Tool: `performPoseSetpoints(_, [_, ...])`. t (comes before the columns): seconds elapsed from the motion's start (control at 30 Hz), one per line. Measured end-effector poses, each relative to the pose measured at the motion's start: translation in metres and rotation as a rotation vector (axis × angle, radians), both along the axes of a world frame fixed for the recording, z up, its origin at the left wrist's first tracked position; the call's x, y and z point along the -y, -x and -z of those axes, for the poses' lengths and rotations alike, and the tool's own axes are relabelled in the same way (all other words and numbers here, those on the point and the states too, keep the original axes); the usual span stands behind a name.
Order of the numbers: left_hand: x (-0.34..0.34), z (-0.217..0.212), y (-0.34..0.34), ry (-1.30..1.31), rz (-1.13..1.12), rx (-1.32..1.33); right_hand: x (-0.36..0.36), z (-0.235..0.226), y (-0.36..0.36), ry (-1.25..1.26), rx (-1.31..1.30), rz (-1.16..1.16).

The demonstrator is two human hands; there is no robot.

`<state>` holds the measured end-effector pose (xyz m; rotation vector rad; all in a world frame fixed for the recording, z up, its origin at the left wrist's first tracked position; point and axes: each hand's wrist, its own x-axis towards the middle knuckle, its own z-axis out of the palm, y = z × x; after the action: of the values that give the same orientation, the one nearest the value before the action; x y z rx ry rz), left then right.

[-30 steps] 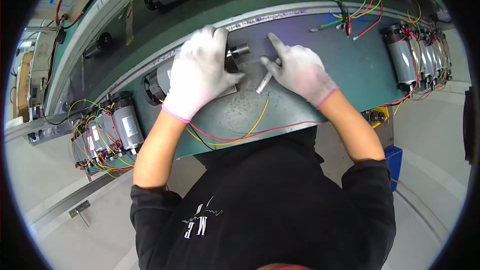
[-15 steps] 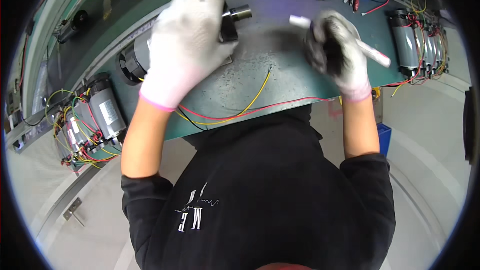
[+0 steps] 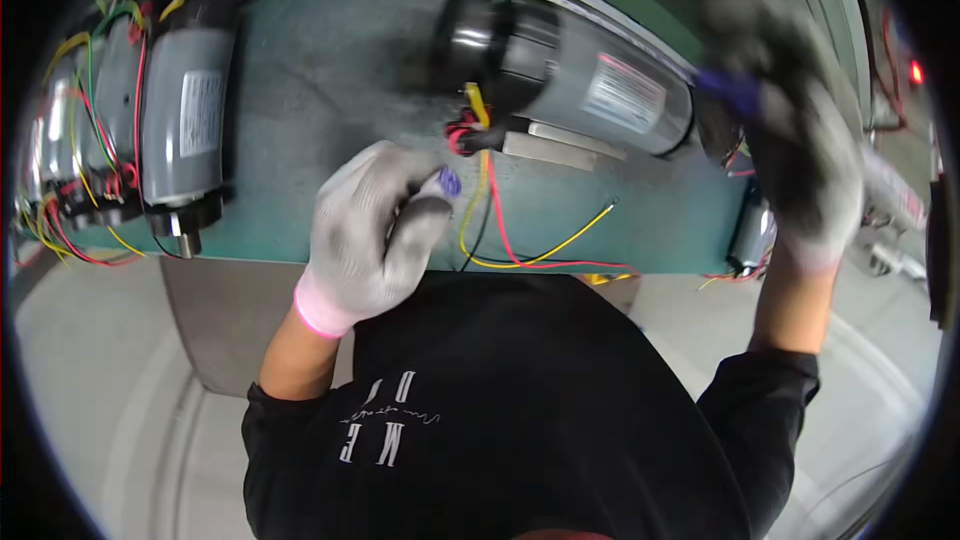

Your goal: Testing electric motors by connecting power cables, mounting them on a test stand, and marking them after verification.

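Note:
A grey cylindrical motor with a black end lies on the green belt in front of me. Red, yellow and black wires trail from it toward the belt's near edge. My left hand, in a grey glove, is curled around a small purple cap just left of the wires. My right hand, gloved and blurred, is raised at the motor's right end, gripping a white marker whose purple tip points at the motor.
Several more grey motors with tangled coloured wires lie side by side at the left of the belt. Another motor with wires sits at the belt's right edge under my right hand. Pale floor lies below.
The view has moved in close to the motor. My left hand came off the motor and now holds the purple cap. My right hand swung right with the marker.

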<state>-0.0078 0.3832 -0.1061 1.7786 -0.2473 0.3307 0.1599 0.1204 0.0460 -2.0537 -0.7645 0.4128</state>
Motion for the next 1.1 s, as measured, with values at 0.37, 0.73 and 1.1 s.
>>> performPoseSetpoints(0.37, [-0.021,0.052,0.006,0.084,-0.157,-0.065,-0.272,0.028,-0.054,1.15,0.038,-0.985])
performPoseSetpoints(0.73, [-0.021,0.065,0.011,0.082,-0.171,-0.032,-0.298,0.047,-0.043,1.429,-0.096,-0.933])
performPoseSetpoints(1.1, [-0.019,0.06,0.011,0.041,-0.129,-0.053,-0.3,0.047,-0.033,1.51,-0.068,-0.78])
